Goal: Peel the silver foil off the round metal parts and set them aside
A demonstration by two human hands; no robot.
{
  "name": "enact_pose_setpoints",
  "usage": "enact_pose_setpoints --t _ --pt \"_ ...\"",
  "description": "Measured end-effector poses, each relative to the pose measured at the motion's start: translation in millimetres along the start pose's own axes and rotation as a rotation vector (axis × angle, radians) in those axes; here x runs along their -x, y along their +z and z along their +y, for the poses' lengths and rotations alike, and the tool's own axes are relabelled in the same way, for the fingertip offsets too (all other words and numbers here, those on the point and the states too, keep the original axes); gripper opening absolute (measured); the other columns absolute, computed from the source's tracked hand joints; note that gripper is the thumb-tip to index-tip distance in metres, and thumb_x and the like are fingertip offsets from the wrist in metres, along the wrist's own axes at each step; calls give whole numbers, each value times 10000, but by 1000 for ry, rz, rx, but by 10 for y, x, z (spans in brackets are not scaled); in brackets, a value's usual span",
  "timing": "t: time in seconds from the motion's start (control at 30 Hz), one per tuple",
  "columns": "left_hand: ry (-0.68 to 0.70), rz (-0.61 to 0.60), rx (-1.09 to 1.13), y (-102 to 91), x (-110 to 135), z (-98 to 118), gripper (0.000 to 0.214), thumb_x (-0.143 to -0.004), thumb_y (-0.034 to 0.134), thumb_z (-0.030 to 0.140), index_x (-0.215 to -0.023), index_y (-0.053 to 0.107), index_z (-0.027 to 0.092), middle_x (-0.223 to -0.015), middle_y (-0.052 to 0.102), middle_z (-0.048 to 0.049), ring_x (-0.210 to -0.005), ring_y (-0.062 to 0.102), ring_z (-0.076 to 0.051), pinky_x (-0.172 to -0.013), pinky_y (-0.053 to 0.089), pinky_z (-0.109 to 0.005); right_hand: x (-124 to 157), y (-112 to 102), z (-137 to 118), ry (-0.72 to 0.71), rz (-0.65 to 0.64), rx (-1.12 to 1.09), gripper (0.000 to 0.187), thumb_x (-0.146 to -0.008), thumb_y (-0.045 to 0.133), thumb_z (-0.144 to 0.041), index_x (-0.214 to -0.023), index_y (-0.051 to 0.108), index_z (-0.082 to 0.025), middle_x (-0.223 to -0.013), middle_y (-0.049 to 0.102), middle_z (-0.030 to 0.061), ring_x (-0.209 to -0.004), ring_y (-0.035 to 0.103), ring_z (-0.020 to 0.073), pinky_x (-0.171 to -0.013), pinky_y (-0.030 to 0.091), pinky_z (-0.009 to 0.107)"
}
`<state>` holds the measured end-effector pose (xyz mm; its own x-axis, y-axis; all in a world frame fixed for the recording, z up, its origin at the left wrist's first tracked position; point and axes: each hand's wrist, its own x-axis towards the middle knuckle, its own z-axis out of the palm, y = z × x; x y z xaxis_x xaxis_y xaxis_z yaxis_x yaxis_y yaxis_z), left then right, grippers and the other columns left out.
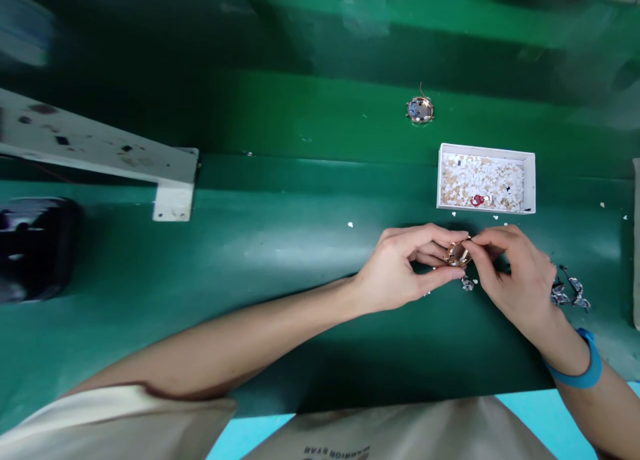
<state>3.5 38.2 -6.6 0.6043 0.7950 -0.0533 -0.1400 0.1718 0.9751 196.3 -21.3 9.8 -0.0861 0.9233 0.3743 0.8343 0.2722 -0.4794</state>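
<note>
A small round rose-gold watch case [457,254] is between my two hands. My left hand [400,263] is closed on it, thumb at the lower edge and fingers at the upper edge. The thumb and forefinger of my right hand [515,267] pinch at the case's right rim; whether a tiny part is between them is hidden. Just below the case lies a cluster of small silvery metal parts [467,284] on the green work surface. More dark and silvery metal pieces [570,292] lie to the right of my right hand, partly covered by it.
Beyond my hands stands a white open box [531,183] holding many small white and tan bits and a red piece. Farther back is another round watch case [420,110] with a thin wire. A pale metal bracket [173,200] and black object [37,247] are at left.
</note>
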Motion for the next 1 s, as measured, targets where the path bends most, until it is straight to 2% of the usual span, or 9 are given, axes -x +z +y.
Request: enact_pose_setpoints --t 0.13,0.23,0.33,0.43,0.57,0.73,0.8,0.9,1.0 --pt "25 -34 -32 -28 -30 31 340 -834 806 129 -1171 755 128 -1025 800 -87 -858 791 -173 -832 686 -257 -76 -105 12 232 -118 -268 91 -1022 669 -288 -1075 614 -239 -883 738 -8 -667 709 132 -612 560 241" --pt "2 -6 -5 -48 -80 54 287 -863 785 146 -1146 750 121 -935 796 -83 -742 753 -144 -687 654 -210 -177 -429 148 310 -329 -366 231 -1017 679 -427 -1119 650 -222 -895 750 17 -686 705 142 -599 554 239" --pt "-20 74 30 -44 -119 54 172 -894 775 194 -1052 746 134 -828 777 -58 -621 696 -115 -524 571 -169 -191 -820 376 314 -400 -167 268 -1009 674 -498 -997 697 -231 -799 722 11 -615 642 133 -543 491 247" --pt "-16 80 -7 -24 -123 31 119 -908 761 212 -1004 743 144 -798 766 -51 -586 673 -109 -489 532 -171 -102 -1016 616 266 -595 25 333 -946 724 -580 -999 719 -252 -735 690 -2 -548 598 142 -465 410 266" --pt "22 88 -110 -17 -102 -5 136 -909 751 240 -1008 762 147 -821 765 -67 -597 660 -119 -521 533 -202 -12 -980 756 221 -701 49 322 -1005 640 -567 -970 724 -259 -733 672 -4 -593 598 152 -503 402 275" --pt "36 35 -255 -35 -88 18 157 -929 716 255 -1035 763 150 -776 757 -52 -531 570 -99 -486 451 -211 -58 -926 671 183 -659 5 337 -1051 565 -531 -934 699 -245 -903 705 31 -678 627 156 -570 450 288" --pt "47 15 -277 -41 -84 34 157 -939 701 253 -1041 761 150 -750 742 -35 -505 518 -85 -472 412 -207 -75 -920 616 213 -646 -8 318 -1068 536 -509 -960 672 -242 -876 704 21 -641 618 153 -559 449 290" --pt "48 8 -288 -46 -78 47 176 -953 681 261 -1057 761 144 -760 744 -40 -523 542 -92 -489 423 -211 -65 -893 554 240 -620 0 293 -1049 571 -522 -997 659 -247 -812 685 0 -618 611 156 -557 451 293" --pt "50 -12 -314 -46 -76 52 184 -957 668 256 -1059 765 138 -776 758 -52 -543 581 -102 -507 442 -216 -30 -863 551 181 -642 53 294 -1016 626 -544 -1010 686 -256 -897 696 16 -709 647 178 -610 480 309"
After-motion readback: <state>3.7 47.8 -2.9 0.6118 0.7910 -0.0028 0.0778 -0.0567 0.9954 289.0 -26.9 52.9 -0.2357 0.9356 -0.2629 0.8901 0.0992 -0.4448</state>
